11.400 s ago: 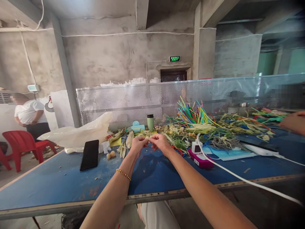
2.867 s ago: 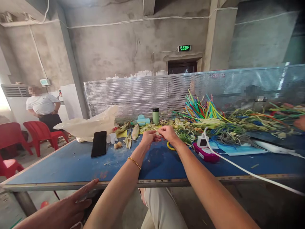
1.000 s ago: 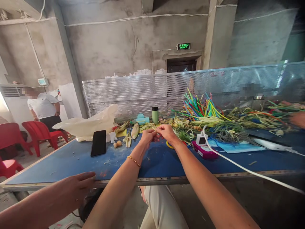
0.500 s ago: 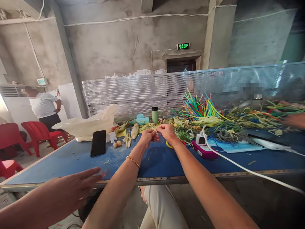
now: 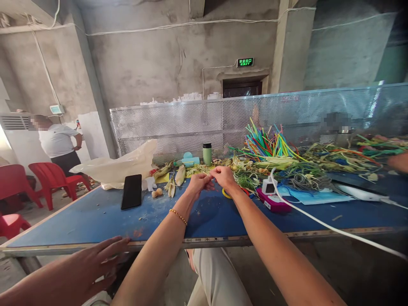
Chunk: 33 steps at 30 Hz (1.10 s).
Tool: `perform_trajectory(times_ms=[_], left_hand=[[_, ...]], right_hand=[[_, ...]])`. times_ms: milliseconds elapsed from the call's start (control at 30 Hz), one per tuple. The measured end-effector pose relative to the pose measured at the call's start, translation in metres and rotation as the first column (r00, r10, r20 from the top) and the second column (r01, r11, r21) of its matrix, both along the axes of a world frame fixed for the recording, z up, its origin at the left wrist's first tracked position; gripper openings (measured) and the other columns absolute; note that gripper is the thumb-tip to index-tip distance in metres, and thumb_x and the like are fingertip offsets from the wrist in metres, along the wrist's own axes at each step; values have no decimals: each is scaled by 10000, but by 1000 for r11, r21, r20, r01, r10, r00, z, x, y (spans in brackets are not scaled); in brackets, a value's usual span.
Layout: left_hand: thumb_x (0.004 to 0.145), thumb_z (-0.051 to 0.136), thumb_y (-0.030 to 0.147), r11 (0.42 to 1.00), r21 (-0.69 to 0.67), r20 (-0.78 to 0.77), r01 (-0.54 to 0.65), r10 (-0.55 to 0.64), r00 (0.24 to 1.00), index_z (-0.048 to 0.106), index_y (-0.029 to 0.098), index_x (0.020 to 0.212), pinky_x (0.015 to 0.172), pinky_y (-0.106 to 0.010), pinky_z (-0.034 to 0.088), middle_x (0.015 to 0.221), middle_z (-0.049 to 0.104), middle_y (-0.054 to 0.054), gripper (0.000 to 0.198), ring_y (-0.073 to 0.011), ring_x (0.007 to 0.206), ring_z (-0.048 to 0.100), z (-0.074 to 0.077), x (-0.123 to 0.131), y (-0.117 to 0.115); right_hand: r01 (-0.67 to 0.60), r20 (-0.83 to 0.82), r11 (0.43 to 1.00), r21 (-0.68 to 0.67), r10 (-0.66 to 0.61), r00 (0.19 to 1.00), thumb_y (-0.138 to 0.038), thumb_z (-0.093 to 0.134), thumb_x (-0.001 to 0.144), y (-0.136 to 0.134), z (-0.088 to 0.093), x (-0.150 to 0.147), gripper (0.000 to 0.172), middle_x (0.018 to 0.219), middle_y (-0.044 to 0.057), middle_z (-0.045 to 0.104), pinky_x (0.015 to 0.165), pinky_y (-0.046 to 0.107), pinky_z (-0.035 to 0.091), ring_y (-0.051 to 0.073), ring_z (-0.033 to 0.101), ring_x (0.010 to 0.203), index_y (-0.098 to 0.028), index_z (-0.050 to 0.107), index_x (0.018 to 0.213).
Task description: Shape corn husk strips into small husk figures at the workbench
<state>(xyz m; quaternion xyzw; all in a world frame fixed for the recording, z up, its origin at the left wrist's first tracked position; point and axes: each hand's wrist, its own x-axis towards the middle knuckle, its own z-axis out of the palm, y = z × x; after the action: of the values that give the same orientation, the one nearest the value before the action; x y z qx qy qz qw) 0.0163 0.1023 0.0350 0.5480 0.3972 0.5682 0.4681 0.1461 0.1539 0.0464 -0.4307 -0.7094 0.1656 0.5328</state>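
Observation:
My left hand [image 5: 200, 182], with a beaded bracelet [image 5: 178, 216] on its wrist, is closed in a pinch above the blue table. Meeting it fingertip to fingertip, my right hand [image 5: 223, 176] is pinched as well. A tiny pale bit shows between them, too small to name. Under my right wrist lie yellow-and-red handles [image 5: 227, 194], partly hidden. Left of my hands are dried corn husks [image 5: 180, 175] and small round tan balls [image 5: 157, 193]. Behind my fingers stands a green bottle [image 5: 207, 154] with a black lid, among loose husk scraps [image 5: 197, 171].
Another person's hand [image 5: 106, 259] is at the front edge, left of my arm. A black phone [image 5: 131, 192] and plastic bag [image 5: 127, 163] lie left. Right are colourful stems [image 5: 267, 142], a magenta box [image 5: 274, 204], a white cable [image 5: 318, 219] and another hand [image 5: 398, 162] at the edge.
The other person's hand at lower left has drawn down and back from the table edge. The hand at far right has shifted slightly outward. My hands stay together, almost unmoved.

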Motion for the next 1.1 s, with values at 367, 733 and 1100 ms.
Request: perform_trajectory(times_ms=[367, 733, 1100], left_hand=[[781, 700, 278, 999, -33, 7, 24, -24, 1000, 586, 130, 650, 466, -226, 442, 545, 639, -34, 228, -133, 443, 620, 3, 2, 3], [821, 662, 212, 998, -46, 5, 37, -37, 999, 600, 123, 646, 508, -245, 470, 564, 660, -49, 206, -140, 462, 627, 1, 0, 4], [830, 663, 143, 995, -87, 5, 55, -55, 998, 612, 95, 652, 495, -219, 456, 565, 664, -62, 191, -139, 484, 646, 1, 2, -1]], right_hand=[[61, 71, 998, 3, -62, 996, -246, 619, 751, -1, 2, 0, 169, 608, 56, 690, 545, 242, 405, 162, 613, 557, -150, 678, 626], [-43, 2, 998, -44, 43, 999, -306, 563, 793, -3, -1, 0, 235, 542, 20, 619, 461, 231, 375, 137, 549, 477, -158, 636, 625], [-220, -24, 965, -145, 218, 976, -270, 659, 694, -7, 0, 1, 145, 543, 10, 608, 431, 212, 348, 106, 482, 465, -128, 660, 663]])
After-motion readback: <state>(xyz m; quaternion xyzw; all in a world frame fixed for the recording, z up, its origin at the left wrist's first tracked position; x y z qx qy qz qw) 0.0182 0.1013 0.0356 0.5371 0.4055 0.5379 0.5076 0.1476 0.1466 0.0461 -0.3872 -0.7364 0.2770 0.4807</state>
